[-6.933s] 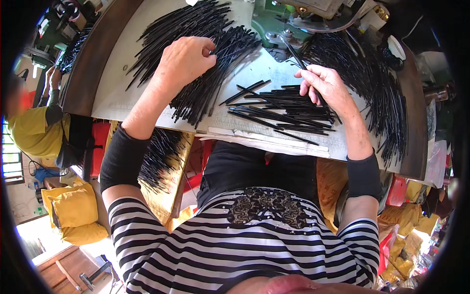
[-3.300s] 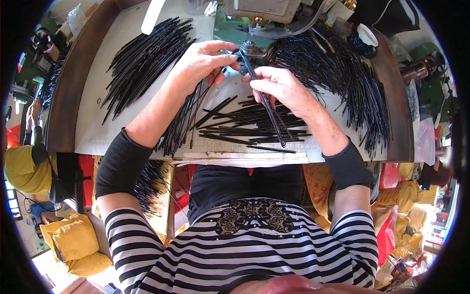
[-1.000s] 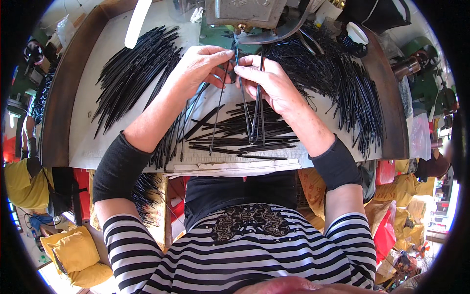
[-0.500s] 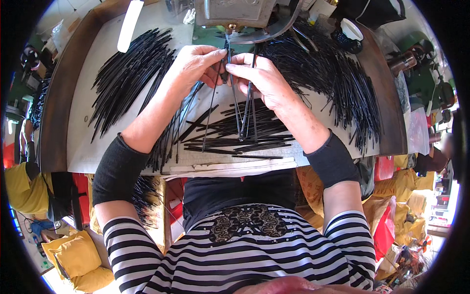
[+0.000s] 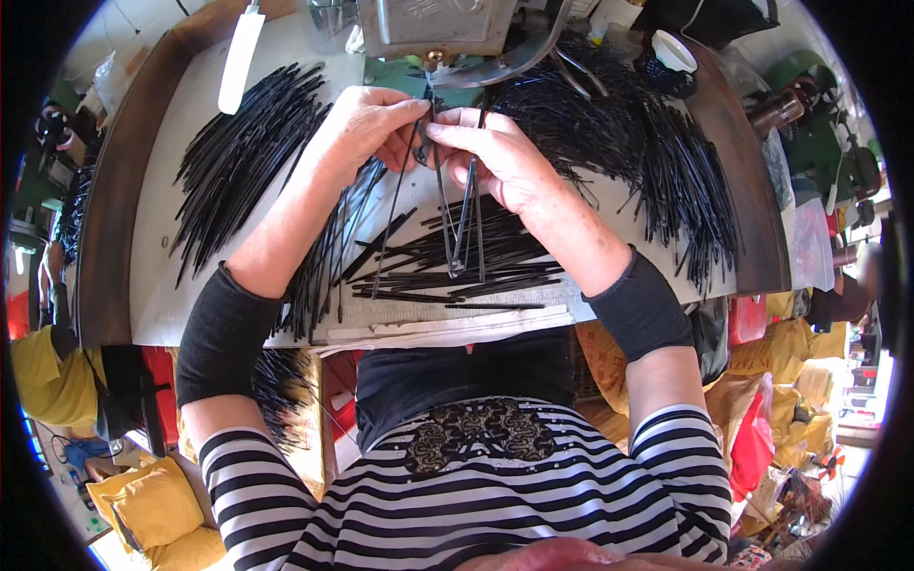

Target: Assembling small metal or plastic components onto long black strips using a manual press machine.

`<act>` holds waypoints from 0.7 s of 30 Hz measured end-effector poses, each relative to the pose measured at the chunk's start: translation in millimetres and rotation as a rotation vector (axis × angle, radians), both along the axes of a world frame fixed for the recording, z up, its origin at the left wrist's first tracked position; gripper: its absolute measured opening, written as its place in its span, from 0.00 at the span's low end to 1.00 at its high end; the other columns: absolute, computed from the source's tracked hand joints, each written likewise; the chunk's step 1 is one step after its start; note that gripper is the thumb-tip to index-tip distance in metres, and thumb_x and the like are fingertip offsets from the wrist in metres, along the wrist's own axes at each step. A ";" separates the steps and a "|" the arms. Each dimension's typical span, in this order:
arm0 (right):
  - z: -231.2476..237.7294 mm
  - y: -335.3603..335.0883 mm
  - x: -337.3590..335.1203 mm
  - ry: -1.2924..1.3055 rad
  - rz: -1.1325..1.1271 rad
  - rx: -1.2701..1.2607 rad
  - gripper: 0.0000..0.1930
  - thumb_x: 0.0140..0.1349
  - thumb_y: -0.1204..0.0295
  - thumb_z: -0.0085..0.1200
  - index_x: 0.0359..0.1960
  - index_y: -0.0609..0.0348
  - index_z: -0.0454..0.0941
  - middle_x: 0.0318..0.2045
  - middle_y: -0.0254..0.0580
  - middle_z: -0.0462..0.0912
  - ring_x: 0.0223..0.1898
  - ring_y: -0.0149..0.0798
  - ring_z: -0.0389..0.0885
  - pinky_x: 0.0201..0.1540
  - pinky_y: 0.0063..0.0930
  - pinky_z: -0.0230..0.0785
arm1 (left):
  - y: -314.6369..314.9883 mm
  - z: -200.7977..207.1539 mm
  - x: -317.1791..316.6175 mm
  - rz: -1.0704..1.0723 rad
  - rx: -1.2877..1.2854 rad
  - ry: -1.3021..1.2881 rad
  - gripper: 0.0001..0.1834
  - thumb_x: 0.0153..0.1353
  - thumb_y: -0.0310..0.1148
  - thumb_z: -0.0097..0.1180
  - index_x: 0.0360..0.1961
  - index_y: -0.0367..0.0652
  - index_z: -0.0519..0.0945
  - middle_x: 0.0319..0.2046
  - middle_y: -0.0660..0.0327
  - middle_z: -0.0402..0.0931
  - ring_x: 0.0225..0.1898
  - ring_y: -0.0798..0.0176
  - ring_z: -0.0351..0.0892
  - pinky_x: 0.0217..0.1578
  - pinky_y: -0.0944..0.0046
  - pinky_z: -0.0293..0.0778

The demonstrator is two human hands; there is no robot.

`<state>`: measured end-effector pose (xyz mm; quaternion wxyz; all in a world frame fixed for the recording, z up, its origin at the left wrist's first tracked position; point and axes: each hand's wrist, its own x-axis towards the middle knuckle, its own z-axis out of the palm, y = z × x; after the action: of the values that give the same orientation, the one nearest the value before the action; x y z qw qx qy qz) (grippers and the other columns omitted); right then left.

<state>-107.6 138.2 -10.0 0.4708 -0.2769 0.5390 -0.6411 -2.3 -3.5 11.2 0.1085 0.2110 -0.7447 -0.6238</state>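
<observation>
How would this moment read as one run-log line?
right hand: holding long, thin black strips | left hand: beside it, holding another strip | ahead: grey metal machine head | beneath: pale, flat tabletop

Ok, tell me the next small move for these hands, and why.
Probably a slight nudge of the right hand toward the machine head: it pinches long black strips and sits close beside the left hand, both just on the machine head's near side.
</observation>
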 end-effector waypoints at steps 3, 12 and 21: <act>-0.6 0.2 0.8 -0.033 0.018 -0.020 0.11 0.58 0.68 0.55 0.40 0.61 0.76 0.26 0.37 0.78 0.19 0.21 0.70 0.19 0.12 0.59 | -4.5 -2.9 -0.7 -0.034 -0.015 -0.016 0.16 0.59 0.39 0.54 0.28 0.33 0.79 0.17 0.60 0.75 0.14 0.68 0.75 0.14 0.72 0.71; -2.7 3.7 2.2 -0.089 0.001 -0.044 0.11 0.60 0.64 0.53 0.33 0.60 0.77 0.23 0.34 0.76 0.15 0.22 0.66 0.14 0.14 0.56 | 9.6 6.3 5.2 -0.043 -0.067 0.079 0.17 0.60 0.43 0.53 0.25 0.39 0.76 0.15 0.66 0.70 0.15 0.74 0.69 0.18 0.76 0.66; 12.8 41.9 -2.7 0.017 0.273 -0.038 0.14 0.58 0.62 0.54 0.26 0.61 0.75 0.16 0.38 0.76 0.11 0.24 0.67 0.13 0.16 0.56 | 37.4 19.6 8.1 -0.077 -0.047 -0.064 0.16 0.59 0.42 0.54 0.26 0.37 0.78 0.14 0.65 0.70 0.09 0.74 0.65 0.10 0.77 0.58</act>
<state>-110.3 180.1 2.8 0.5437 -0.3619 0.4881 -0.5789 5.8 33.9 30.8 0.0655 0.1994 -0.7699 -0.6027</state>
